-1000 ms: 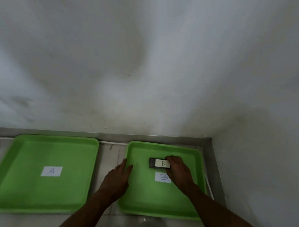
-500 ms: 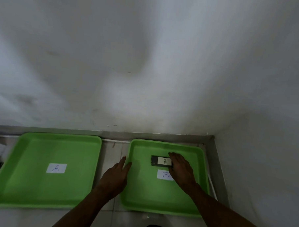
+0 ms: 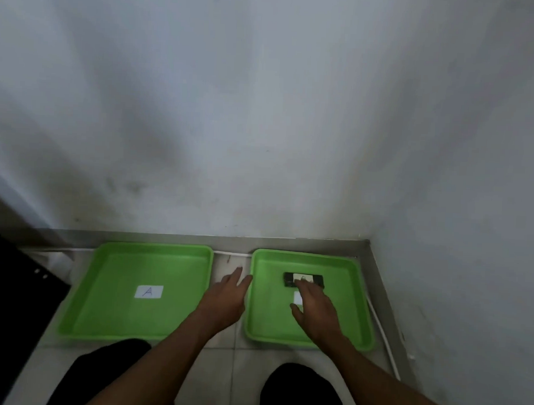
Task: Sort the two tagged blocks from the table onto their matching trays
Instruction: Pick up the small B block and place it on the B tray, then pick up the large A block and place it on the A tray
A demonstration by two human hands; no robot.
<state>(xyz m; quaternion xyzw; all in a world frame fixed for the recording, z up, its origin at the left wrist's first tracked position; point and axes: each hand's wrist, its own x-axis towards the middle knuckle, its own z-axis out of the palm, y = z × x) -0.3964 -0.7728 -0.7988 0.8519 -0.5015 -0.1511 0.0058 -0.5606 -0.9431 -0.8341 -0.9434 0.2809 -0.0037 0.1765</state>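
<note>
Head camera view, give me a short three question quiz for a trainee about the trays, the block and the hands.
1. True or false: the dark block lies inside the right tray.
2. Which letter is on the paper label in the left tray? a) A b) C c) D
3. Fill in: the left hand rests over the gap between the two ____.

Key
1. True. The right hand is open with its fingertips at the block's near edge, covering most of that tray's own label.
2. a
3. trays
</note>
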